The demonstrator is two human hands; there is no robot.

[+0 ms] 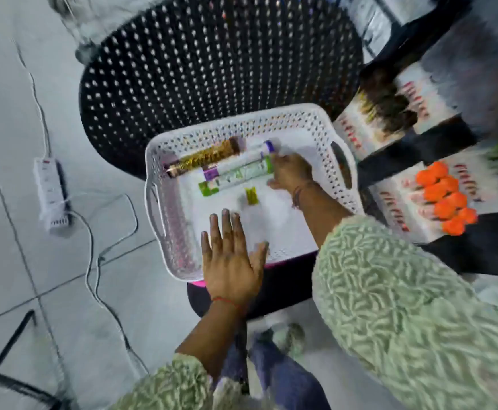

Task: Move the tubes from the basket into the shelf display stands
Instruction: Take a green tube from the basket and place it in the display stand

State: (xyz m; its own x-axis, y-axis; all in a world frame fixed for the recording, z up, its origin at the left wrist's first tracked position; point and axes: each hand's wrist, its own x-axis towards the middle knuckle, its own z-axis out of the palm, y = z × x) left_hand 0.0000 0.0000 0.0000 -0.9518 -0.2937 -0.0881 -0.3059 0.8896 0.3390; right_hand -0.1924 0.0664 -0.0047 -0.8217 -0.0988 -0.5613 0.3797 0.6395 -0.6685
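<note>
A white perforated basket (165,161) rests on a black chair. Inside lie a gold tube (205,158), a white tube with purple ends (242,159) and a green-and-white tube (239,177), side by side at the far end, plus a small yellow-green item (251,196). My right hand (290,173) reaches into the basket, its fingers touching the right ends of the green and purple tubes; whether it grips one is unclear. Flat and spread over the basket's near rim, my left hand (231,261) holds nothing.
The black perforated chair back (212,60) rises behind the basket. At right are display stands (401,199) with orange-capped tubes (446,196) and printed boxes. A white power strip (52,192) and cables lie on the tiled floor at left.
</note>
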